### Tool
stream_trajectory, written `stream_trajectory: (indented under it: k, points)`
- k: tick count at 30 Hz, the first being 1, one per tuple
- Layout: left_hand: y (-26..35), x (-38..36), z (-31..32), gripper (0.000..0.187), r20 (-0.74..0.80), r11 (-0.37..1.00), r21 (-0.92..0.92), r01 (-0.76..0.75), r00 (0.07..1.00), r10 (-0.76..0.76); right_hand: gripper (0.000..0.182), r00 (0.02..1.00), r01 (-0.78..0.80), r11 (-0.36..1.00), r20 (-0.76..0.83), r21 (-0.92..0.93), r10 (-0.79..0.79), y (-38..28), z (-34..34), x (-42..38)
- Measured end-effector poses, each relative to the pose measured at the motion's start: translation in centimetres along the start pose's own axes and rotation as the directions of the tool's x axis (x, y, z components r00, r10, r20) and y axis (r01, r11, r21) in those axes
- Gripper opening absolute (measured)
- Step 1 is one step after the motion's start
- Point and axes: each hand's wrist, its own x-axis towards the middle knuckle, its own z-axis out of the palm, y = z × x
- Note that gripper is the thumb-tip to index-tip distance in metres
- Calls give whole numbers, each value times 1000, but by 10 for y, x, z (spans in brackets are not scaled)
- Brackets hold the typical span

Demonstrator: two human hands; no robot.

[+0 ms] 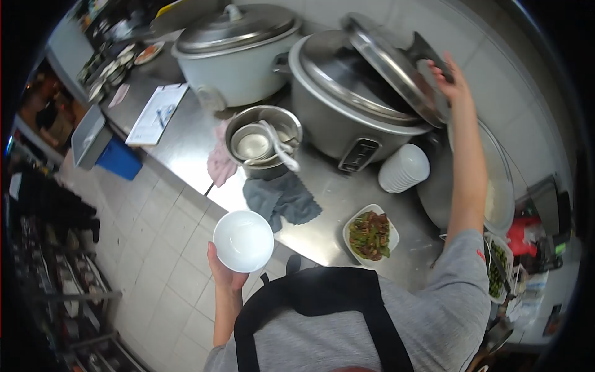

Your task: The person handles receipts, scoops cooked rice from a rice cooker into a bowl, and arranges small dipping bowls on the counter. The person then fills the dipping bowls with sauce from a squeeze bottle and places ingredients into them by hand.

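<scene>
Now grasping a white bowl (243, 241) in the left grip (225, 270) and a tilted lid (396, 74) in the right grip (452, 79), perhaps risking toppling stacked bowls (403, 168) by swinging the lid low.

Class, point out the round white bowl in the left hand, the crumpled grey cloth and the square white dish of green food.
Round white bowl (243, 240): head view, middle of its inside.
Crumpled grey cloth (282, 197): head view, middle of the fabric.
Square white dish (394, 238): head view, right-hand rim.
</scene>
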Motion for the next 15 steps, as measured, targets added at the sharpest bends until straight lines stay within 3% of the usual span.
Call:
stream_trajectory:
  k: [1, 3, 4, 5, 6, 8, 9, 10, 11, 12, 13, 14, 15]
  points:
    - [8, 0, -4, 75, 64, 998, 60, -12, 998, 8, 44, 997, 60, 997, -55, -45, -63, 0, 2, -8]
    - [21, 0, -9, 74, 118, 992, 124, -29, 993, 14, 40, 981, 10, 936, -177, -351, -77, -4, 3, -12]
    - [25, 3, -11, 74, 132, 992, 124, -35, 991, 19, 40, 983, 5, 938, -172, -346, -69, -2, 9, -13]
    - [29, 6, -10, 74, 149, 992, 122, -41, 989, 22, 36, 799, 193, 418, -105, -888, -592, -2, 15, -13]
    - [31, 10, -5, 74, 151, 992, 121, -43, 988, 25, 33, 483, 18, -339, 305, -941, -821, -6, 20, -15]
    - [30, 17, 8, 74, 117, 987, 146, -60, 992, 43, 31, 284, 357, -378, 485, -854, -827, 9, 124, -59]
    - [28, 23, 11, 74, 116, 988, 144, -57, 992, 40, 26, 481, 503, -86, 361, -860, -799, 36, 175, -82]
    - [26, 28, 14, 75, 147, 981, 188, -50, 989, 23, 25, 647, 551, 54, 386, -833, -657, 65, 216, -101]
    - [24, 31, 16, 76, 177, 972, 231, -44, 984, 3, 21, 782, 576, 173, 477, -799, -402, 95, 240, -102]
    - [21, 33, 16, 76, 174, 972, 231, -41, 985, 0, 16, 709, 677, -52, 669, -735, -221, 132, 254, -95]
    - [19, 34, 17, 78, 216, 973, 232, -14, 976, -38, 13, 678, 729, -114, 735, -675, -10, 179, 257, -77]
    - [17, 36, 18, 79, 261, 972, 233, 8, 963, -71, 14, 775, 632, -138, 614, -763, 152, 205, 274, -82]
    - [16, 36, 16, 79, 264, 973, 230, 4, 962, -66, 13, 782, 623, -161, 606, -765, 144, 242, 279, -75]
